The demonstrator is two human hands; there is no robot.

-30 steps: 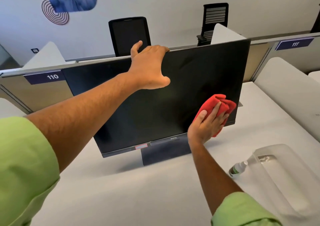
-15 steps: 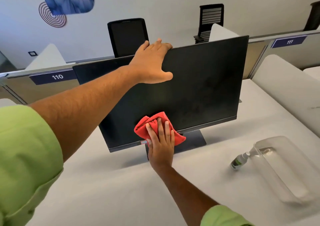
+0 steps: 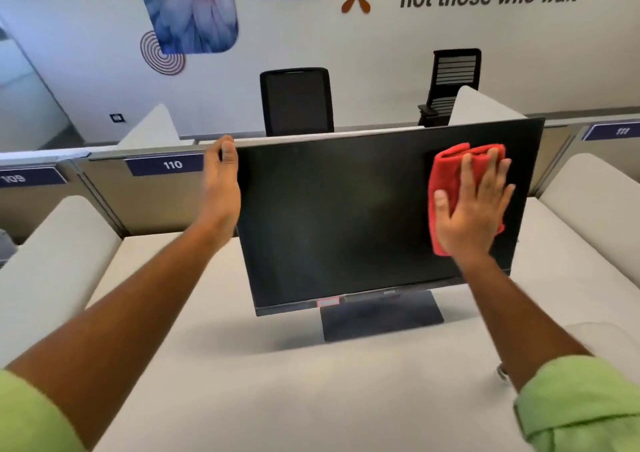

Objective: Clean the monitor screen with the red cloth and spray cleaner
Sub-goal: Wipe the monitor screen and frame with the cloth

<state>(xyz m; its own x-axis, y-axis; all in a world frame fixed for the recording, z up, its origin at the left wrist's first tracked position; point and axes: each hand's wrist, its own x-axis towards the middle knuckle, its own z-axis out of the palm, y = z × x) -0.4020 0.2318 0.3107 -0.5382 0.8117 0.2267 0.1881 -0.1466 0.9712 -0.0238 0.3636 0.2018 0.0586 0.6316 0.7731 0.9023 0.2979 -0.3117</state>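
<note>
Bright, even room light; a soft shadow pools under the monitor (image 3: 381, 209), edges bow, left hand (image 3: 221, 188) smears.

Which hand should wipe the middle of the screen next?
The right hand, probably. It already presses the red cloth flat against the monitor near the upper right corner. The left hand holds the monitor's left edge, steadying it.

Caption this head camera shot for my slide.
Right hand presses red cloth on monitor; left hand steadies its edge.
</note>
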